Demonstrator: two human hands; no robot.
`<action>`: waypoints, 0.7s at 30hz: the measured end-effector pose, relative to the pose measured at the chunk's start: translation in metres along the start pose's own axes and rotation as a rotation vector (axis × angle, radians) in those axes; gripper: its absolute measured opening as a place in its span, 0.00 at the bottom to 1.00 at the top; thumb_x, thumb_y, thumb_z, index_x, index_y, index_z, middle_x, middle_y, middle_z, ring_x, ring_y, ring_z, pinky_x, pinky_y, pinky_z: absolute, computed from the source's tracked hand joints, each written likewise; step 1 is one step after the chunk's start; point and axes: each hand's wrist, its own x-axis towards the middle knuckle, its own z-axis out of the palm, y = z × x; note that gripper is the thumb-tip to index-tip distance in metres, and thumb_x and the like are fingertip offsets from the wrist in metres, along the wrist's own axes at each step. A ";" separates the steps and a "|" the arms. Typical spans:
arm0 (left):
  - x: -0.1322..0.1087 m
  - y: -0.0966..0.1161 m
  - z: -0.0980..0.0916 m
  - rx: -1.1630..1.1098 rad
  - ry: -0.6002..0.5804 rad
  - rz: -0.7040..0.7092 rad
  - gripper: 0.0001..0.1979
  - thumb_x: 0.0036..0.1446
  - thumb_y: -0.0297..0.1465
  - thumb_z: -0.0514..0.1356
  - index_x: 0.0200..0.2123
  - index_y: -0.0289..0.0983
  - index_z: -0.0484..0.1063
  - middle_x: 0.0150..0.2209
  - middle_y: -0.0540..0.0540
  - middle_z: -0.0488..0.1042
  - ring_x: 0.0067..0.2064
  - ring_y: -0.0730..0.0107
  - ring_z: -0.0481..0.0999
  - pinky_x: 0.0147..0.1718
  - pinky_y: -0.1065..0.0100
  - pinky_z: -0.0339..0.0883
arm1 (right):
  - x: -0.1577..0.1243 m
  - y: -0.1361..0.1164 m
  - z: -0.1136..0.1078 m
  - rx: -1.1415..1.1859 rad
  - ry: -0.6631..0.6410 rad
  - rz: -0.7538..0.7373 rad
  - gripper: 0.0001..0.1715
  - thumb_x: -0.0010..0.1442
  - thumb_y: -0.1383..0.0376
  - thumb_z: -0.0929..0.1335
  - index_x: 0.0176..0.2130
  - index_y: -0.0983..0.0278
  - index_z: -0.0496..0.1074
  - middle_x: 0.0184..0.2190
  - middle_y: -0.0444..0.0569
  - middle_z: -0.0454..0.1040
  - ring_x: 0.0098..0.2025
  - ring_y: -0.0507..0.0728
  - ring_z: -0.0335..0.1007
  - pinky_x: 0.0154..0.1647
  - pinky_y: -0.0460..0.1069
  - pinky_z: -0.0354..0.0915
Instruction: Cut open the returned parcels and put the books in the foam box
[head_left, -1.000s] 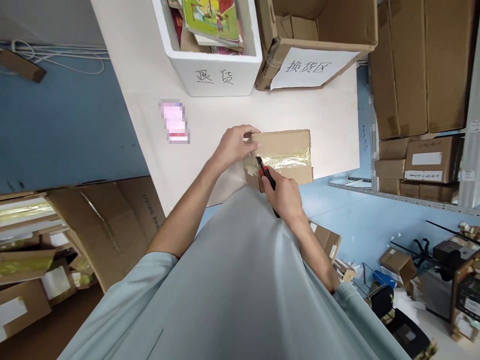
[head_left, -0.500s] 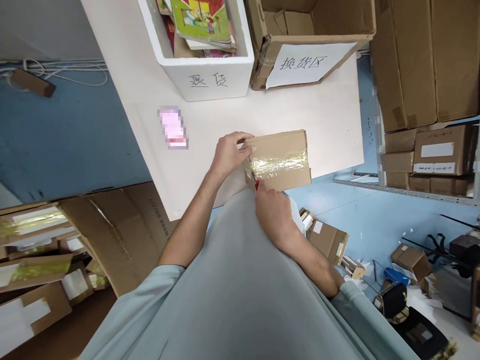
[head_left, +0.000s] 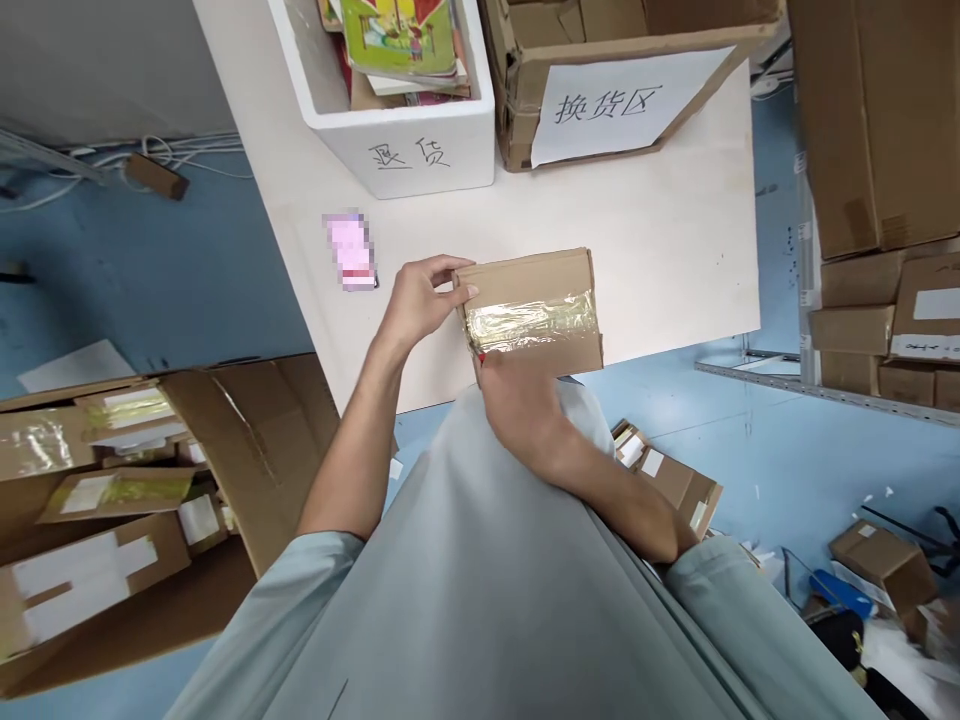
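Observation:
A small cardboard box [head_left: 534, 268] with shiny yellowish tape [head_left: 536, 318] across its middle sits at the table's near edge. My left hand [head_left: 421, 300] grips its far left corner, thumb on top and fingers along the back side. At the near left end, my right hand [head_left: 521, 405] is closed around a small box cutter [head_left: 482, 358]. Only a bit of red shows of that tool, beside the tape's left end; the rest is hidden by my blurred fingers.
On the white table [head_left: 652, 220] stand a foam box [head_left: 427, 165] with books [head_left: 401, 40] and a large carton [head_left: 517, 120] with a paper label. A pixelated phone-like item [head_left: 350, 250] lies left. An open carton [head_left: 247, 430] holds parcels at lower left; shelved boxes [head_left: 855, 330] are right.
My view has shifted, so the surroundings sit differently. The box and both hands appear farther left in view. My right hand is now blurred, and less of the tool shows.

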 end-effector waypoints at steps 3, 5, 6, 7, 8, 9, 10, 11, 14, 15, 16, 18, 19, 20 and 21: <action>-0.006 -0.001 -0.005 0.010 0.026 -0.024 0.22 0.59 0.41 0.76 0.52 0.37 0.83 0.55 0.39 0.86 0.58 0.51 0.85 0.63 0.49 0.80 | -0.017 0.031 -0.004 0.071 0.015 0.022 0.23 0.79 0.72 0.62 0.65 0.66 0.76 0.49 0.58 0.87 0.45 0.63 0.85 0.42 0.51 0.73; -0.012 0.000 -0.007 0.045 0.052 -0.044 0.24 0.60 0.44 0.75 0.55 0.37 0.82 0.56 0.39 0.86 0.60 0.50 0.85 0.63 0.48 0.80 | -0.032 0.061 -0.002 0.129 0.056 0.104 0.24 0.83 0.62 0.61 0.71 0.62 0.72 0.45 0.55 0.88 0.43 0.65 0.85 0.41 0.52 0.72; -0.014 0.002 -0.006 0.068 0.060 -0.050 0.25 0.62 0.45 0.74 0.57 0.38 0.82 0.58 0.38 0.85 0.61 0.49 0.84 0.63 0.47 0.81 | -0.038 0.078 -0.001 0.157 0.084 0.159 0.25 0.83 0.59 0.61 0.72 0.60 0.71 0.43 0.53 0.88 0.42 0.65 0.85 0.40 0.52 0.71; -0.017 0.004 -0.004 0.093 0.069 -0.049 0.26 0.63 0.46 0.73 0.59 0.38 0.80 0.59 0.38 0.84 0.63 0.48 0.83 0.64 0.46 0.81 | -0.043 0.095 0.001 0.185 0.119 0.209 0.26 0.83 0.57 0.61 0.72 0.59 0.71 0.42 0.53 0.88 0.41 0.66 0.85 0.40 0.52 0.70; -0.019 0.008 0.001 0.127 0.084 -0.038 0.27 0.65 0.47 0.71 0.61 0.38 0.79 0.61 0.38 0.83 0.64 0.47 0.82 0.65 0.45 0.80 | -0.047 0.112 0.004 0.218 0.161 0.251 0.26 0.83 0.57 0.61 0.72 0.59 0.71 0.41 0.52 0.88 0.40 0.66 0.85 0.40 0.52 0.69; -0.020 0.014 0.007 0.171 0.107 -0.013 0.27 0.68 0.48 0.69 0.63 0.39 0.78 0.63 0.38 0.82 0.67 0.47 0.80 0.67 0.43 0.78 | -0.049 0.127 0.006 0.254 0.211 0.285 0.25 0.82 0.57 0.61 0.71 0.59 0.72 0.41 0.52 0.88 0.39 0.65 0.85 0.40 0.52 0.68; -0.021 0.021 0.016 0.222 0.136 0.026 0.27 0.70 0.48 0.68 0.64 0.40 0.77 0.65 0.39 0.80 0.70 0.46 0.77 0.71 0.41 0.74 | -0.050 0.141 0.008 0.291 0.258 0.311 0.25 0.82 0.58 0.61 0.69 0.60 0.73 0.41 0.52 0.88 0.39 0.65 0.85 0.40 0.52 0.68; -0.022 0.029 0.027 0.277 0.162 0.078 0.26 0.72 0.48 0.66 0.65 0.41 0.77 0.67 0.40 0.78 0.74 0.44 0.73 0.75 0.38 0.69 | -0.051 0.153 0.010 0.325 0.301 0.334 0.25 0.81 0.58 0.61 0.68 0.61 0.73 0.42 0.53 0.88 0.39 0.65 0.84 0.40 0.52 0.68; -0.020 0.054 0.072 0.407 0.120 0.268 0.22 0.78 0.47 0.61 0.66 0.44 0.76 0.72 0.43 0.74 0.82 0.42 0.58 0.81 0.30 0.52 | -0.050 0.176 0.012 0.399 0.373 0.378 0.24 0.79 0.59 0.62 0.66 0.62 0.74 0.45 0.54 0.88 0.42 0.65 0.85 0.41 0.52 0.68; -0.018 0.059 0.088 0.431 0.063 0.326 0.20 0.79 0.46 0.60 0.65 0.44 0.76 0.72 0.44 0.74 0.83 0.41 0.57 0.81 0.28 0.49 | -0.049 0.179 0.012 0.412 0.381 0.383 0.24 0.79 0.60 0.62 0.66 0.62 0.74 0.46 0.55 0.88 0.43 0.65 0.85 0.42 0.52 0.69; -0.016 0.063 0.102 0.447 0.008 0.373 0.18 0.79 0.45 0.60 0.63 0.45 0.78 0.71 0.45 0.75 0.82 0.42 0.59 0.81 0.26 0.49 | -0.049 0.182 0.010 0.418 0.381 0.386 0.24 0.78 0.60 0.62 0.66 0.62 0.74 0.47 0.54 0.88 0.43 0.65 0.85 0.42 0.52 0.69; -0.012 0.063 0.127 0.457 -0.059 0.433 0.14 0.79 0.42 0.60 0.59 0.45 0.80 0.68 0.45 0.79 0.80 0.44 0.64 0.80 0.27 0.50 | -0.046 0.183 0.006 0.415 0.368 0.385 0.24 0.79 0.60 0.62 0.66 0.61 0.74 0.46 0.53 0.89 0.43 0.65 0.85 0.42 0.52 0.69; -0.010 0.060 0.135 0.452 -0.064 0.448 0.13 0.79 0.41 0.60 0.56 0.45 0.81 0.66 0.45 0.80 0.79 0.46 0.67 0.80 0.28 0.52 | -0.045 0.182 0.003 0.406 0.358 0.377 0.24 0.79 0.60 0.61 0.66 0.60 0.74 0.46 0.52 0.89 0.43 0.65 0.85 0.42 0.52 0.69; -0.009 0.056 0.141 0.443 -0.057 0.457 0.12 0.79 0.39 0.60 0.55 0.44 0.82 0.65 0.44 0.81 0.78 0.47 0.68 0.80 0.29 0.53 | -0.043 0.181 0.001 0.392 0.347 0.363 0.24 0.80 0.60 0.61 0.67 0.59 0.74 0.46 0.52 0.89 0.43 0.65 0.85 0.42 0.52 0.69; -0.008 0.051 0.145 0.432 -0.046 0.463 0.11 0.79 0.39 0.60 0.53 0.44 0.82 0.65 0.44 0.81 0.78 0.47 0.69 0.80 0.29 0.53 | -0.040 0.179 -0.001 0.373 0.334 0.348 0.24 0.80 0.60 0.61 0.67 0.58 0.75 0.46 0.51 0.89 0.44 0.64 0.85 0.42 0.52 0.68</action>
